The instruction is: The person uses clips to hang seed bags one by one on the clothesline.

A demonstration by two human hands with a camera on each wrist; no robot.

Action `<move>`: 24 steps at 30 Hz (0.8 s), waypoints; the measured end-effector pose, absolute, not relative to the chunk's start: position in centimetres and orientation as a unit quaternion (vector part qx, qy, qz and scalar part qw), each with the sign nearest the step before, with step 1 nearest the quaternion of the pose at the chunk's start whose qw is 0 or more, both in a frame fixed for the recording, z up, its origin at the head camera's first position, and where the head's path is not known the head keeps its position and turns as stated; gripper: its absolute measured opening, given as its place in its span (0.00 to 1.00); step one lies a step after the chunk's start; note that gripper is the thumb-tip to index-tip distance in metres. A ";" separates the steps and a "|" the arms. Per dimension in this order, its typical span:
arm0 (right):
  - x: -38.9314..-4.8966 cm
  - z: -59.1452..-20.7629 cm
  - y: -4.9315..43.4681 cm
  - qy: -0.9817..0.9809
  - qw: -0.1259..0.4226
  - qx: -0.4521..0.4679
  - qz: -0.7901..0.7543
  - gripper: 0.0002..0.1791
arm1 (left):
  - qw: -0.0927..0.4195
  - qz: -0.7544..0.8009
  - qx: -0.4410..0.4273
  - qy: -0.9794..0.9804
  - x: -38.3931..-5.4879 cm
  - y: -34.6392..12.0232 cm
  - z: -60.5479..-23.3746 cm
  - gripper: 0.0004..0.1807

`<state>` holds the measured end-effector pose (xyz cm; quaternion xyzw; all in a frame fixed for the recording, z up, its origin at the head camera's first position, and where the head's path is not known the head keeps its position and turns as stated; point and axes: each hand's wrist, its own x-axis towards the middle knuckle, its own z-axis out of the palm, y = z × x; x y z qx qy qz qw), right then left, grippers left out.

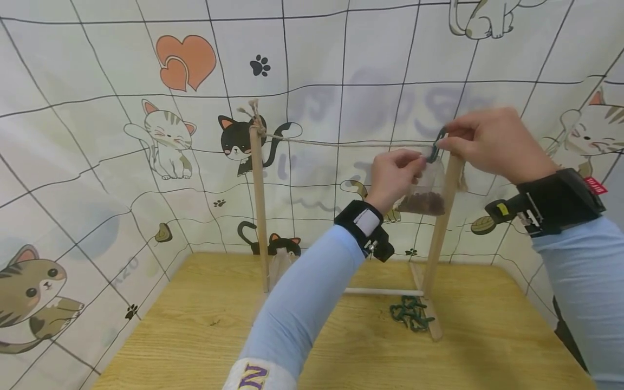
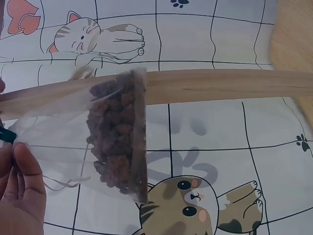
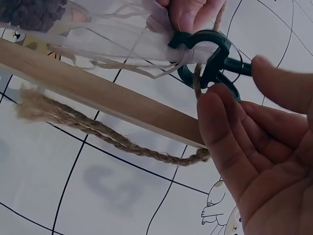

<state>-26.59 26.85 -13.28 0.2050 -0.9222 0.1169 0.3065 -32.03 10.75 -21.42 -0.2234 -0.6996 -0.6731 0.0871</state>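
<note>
A see-through drawstring pouch [image 2: 115, 137], its bottom filled with reddish-brown lumps, hangs beside the right post [image 1: 441, 238] of a wooden frame. My left hand [image 1: 394, 176] pinches the gathered top of the pouch. My right hand [image 1: 504, 143] holds a green plastic spring clip [image 3: 215, 61] by its handles, between thumb and fingers. In the right wrist view the clip's jaws stand around the twine [image 3: 197, 83] and the pouch's neck. Whether they press tight on both, I cannot tell. The twine [image 1: 336, 144] runs across between the two posts.
A pile of green clips [image 1: 411, 314] lies on the wooden table [image 1: 341, 346] near the frame's right foot [image 1: 434, 322]. Behind my left sleeve, another pale sheer pouch [image 1: 280, 265] stands by the left post [image 1: 259, 211]. A cat-patterned cloth [image 1: 312, 54] surrounds the table.
</note>
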 end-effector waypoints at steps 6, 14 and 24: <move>-26.6 -13.5 27.1 -0.930 0.280 0.203 0.123 0.20 | 0.082 -0.678 -0.214 -0.699 -31.9 10.6 -21.4 0.08; -26.2 -14.1 27.2 -0.932 0.268 0.206 0.135 0.22 | 0.071 -0.602 -0.269 -0.749 -31.6 9.1 -22.2 0.14; -23.5 -17.9 28.7 -0.911 0.313 0.196 0.183 0.15 | 0.125 -0.454 -0.329 -0.819 -30.6 4.0 -23.5 0.23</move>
